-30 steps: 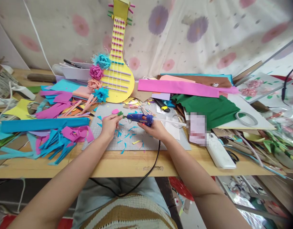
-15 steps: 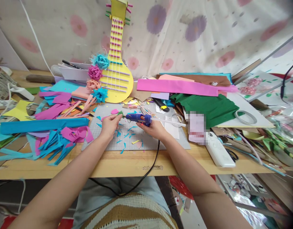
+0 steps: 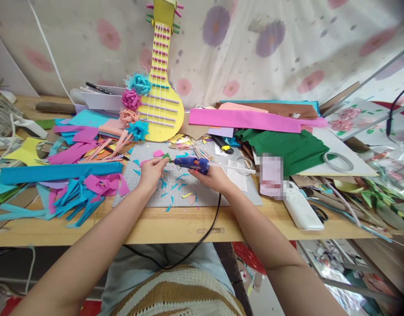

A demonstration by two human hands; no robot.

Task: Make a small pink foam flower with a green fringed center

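Left hand: fingers pinched on green piece.
Right hand: fingers curled around glue gun.
Nozzle: points left, beside green piece; contact unclear.

Glue gun over cutting mat, guitar behind, paper strips left, tape roll right

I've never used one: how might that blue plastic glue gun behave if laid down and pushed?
The glue gun looks rigid, so it should slide as one piece. Its hanging black cord might tug, and the long translucent stick jutting behind could catch things.
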